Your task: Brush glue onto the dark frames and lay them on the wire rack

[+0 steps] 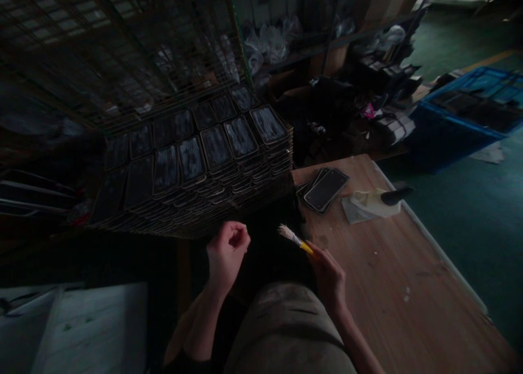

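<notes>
A paintbrush (302, 245) with a yellow handle and pale bristles is gripped in my right hand (330, 273), beside the left edge of the wooden table. My left hand (227, 250) is raised with its fingers curled together; whether anything small is pinched in them cannot be made out. Beyond my hands stand tall stacks of dark rectangular trays (192, 159), several of the top ones smeared with something whitish. A few similar dark flat panels (327, 190) lie on the table, next to a cut-open pale plastic container (370, 202) with a dark handle sticking out.
The wooden table (392, 287) extends along my right side. A blue crate (445, 129) holding dark pieces stands on the green floor at the far right. A wire mesh panel (134, 47) rises behind the stacks. White boards (93, 325) lie at the lower left.
</notes>
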Action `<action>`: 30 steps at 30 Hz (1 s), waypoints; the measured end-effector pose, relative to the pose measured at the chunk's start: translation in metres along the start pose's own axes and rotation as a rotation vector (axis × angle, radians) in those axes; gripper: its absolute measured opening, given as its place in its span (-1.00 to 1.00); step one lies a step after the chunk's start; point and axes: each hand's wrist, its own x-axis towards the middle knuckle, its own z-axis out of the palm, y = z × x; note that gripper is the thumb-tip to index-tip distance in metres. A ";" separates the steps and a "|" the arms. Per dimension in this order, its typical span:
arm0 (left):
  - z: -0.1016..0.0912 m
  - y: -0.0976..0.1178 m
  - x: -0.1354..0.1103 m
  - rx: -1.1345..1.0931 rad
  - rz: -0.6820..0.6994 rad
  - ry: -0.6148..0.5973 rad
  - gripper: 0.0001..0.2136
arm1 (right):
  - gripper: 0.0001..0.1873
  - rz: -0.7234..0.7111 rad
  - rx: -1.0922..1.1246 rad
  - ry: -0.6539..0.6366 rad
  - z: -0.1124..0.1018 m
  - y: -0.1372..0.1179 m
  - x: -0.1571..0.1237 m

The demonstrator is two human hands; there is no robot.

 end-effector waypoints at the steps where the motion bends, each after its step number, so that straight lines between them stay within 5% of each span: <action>1: 0.000 0.002 -0.003 -0.030 -0.002 -0.040 -0.94 | -0.69 -0.002 0.018 0.004 0.002 0.000 0.001; 16: 0.029 0.025 -0.024 -0.232 -0.059 -0.248 -0.88 | -0.70 -0.006 0.129 -0.019 0.013 -0.002 0.007; 30: 0.047 0.021 -0.022 -0.125 -0.034 -0.292 -0.88 | -0.69 -0.042 0.082 -0.049 0.006 -0.002 0.013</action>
